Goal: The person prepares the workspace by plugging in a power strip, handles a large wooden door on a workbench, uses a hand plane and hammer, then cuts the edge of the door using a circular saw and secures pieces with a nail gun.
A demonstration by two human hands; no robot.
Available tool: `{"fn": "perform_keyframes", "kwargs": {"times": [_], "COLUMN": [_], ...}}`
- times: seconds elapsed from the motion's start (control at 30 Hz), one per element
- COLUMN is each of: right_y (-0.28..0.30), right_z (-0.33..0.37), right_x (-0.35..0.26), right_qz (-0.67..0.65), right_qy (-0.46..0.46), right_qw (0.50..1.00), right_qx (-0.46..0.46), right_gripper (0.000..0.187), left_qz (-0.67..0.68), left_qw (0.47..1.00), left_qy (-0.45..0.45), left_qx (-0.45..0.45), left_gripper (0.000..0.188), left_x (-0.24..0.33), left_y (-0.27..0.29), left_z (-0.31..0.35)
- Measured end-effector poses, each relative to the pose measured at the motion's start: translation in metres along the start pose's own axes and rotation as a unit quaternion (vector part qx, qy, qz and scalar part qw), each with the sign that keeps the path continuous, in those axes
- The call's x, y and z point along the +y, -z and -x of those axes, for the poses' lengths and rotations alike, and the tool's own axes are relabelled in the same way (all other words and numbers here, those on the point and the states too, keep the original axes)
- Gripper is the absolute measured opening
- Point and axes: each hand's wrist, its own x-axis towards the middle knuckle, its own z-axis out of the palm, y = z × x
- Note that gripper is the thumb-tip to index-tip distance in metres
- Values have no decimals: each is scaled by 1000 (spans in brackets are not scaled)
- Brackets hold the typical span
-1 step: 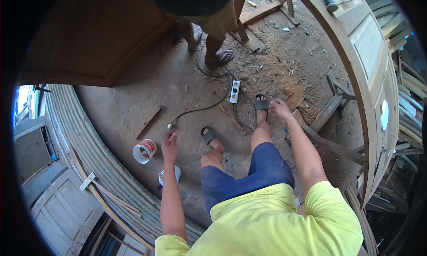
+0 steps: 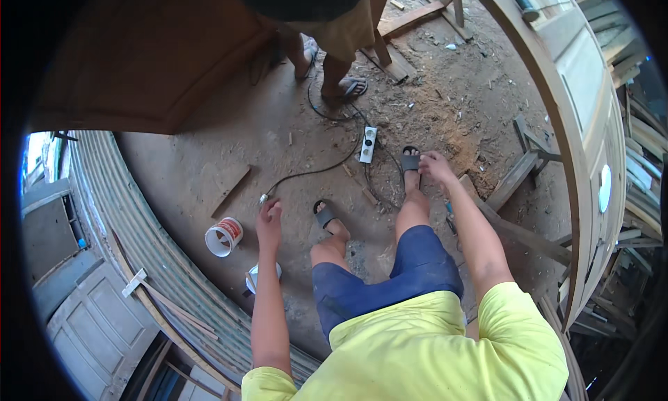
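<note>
My left hand (image 2: 268,223) hangs in the air over the dirt floor, loosely bent, fingers a little apart and no object visible in it. It appears nearest the white plug end (image 2: 264,198) of a black cable, without visibly holding it. My right hand (image 2: 435,167) is raised beside my right sandal (image 2: 410,162), its fingers loosely curled and apart, and I see nothing in them. Between and beyond the hands lies a white power strip (image 2: 368,144) on the floor. A white bucket with a red label (image 2: 223,237) lies left of my left hand, and a white container (image 2: 263,278) is partly hidden by my forearm.
Another person (image 2: 327,39) stands at the far side, near a large brown wooden panel (image 2: 139,67). A pale panelled door (image 2: 577,81) stands at the right, beside stacked timber (image 2: 643,171). Corrugated sheeting (image 2: 146,213) borders the left. A wooden stick (image 2: 230,191) and sawdust lie about.
The fingers of my left hand have spread slightly. The view has shifted a little; my right hand stays almost where it was.
</note>
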Motion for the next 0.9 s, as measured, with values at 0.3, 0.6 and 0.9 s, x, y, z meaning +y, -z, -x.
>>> {"fn": "perform_keyframes", "kwargs": {"times": [0.3,0.6,0.9], "right_y": [-154,-241,-239], "right_z": [-321,-373,-350], "right_x": [40,104,63], "right_qz": [331,448,533], "right_qy": [87,173,227], "right_qw": [928,873,801], "right_qx": [-146,-88,-149], "right_gripper": [44,65,60], "left_qz": [1,-173,-43], "left_qw": [997,984,979], "left_qy": [13,7,89], "left_qx": [-74,44,178], "left_gripper": [48,69,54], "left_x": [-76,-176,-178], "left_y": [-304,-540,-587], "left_z": [-128,-202,-210]}}
